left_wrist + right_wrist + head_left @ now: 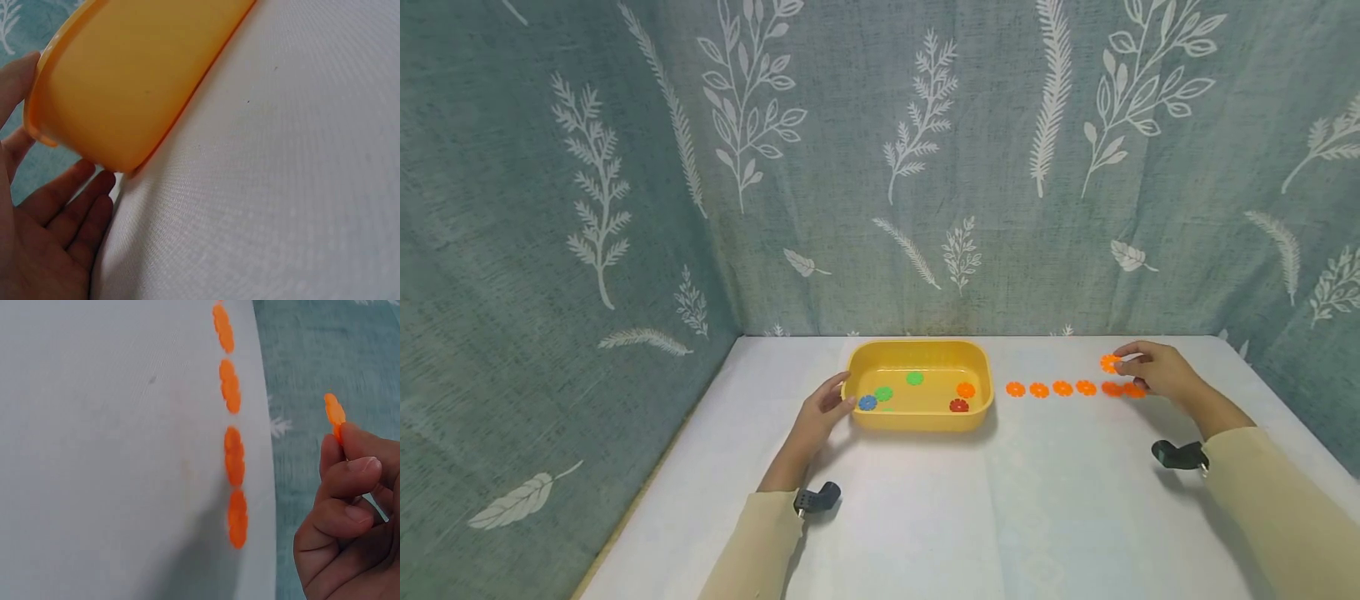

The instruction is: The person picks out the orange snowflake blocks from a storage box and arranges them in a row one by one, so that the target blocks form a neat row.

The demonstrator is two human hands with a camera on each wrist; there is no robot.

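Note:
My right hand (1161, 372) pinches an orange flower-shaped disc (1109, 363) between thumb and index finger, as the right wrist view also shows. The disc is held up above the far end of a row of several similar orange discs (1062, 388) lying on the table. At the left end of a yellow plastic tub (917, 422), my left hand (817, 417) grips the rim, thumb on one side, fingers against the outer wall. Inside the tub lie a blue disc (867, 402), green discs (914, 378), an orange disc (966, 390) and a red disc (958, 405).
A white-covered table (925, 517) spreads beneath everything. Behind it and along the sides hangs a green curtain (865, 167) with white leaf patterns. Small dark devices (817, 497) are strapped at both wrists.

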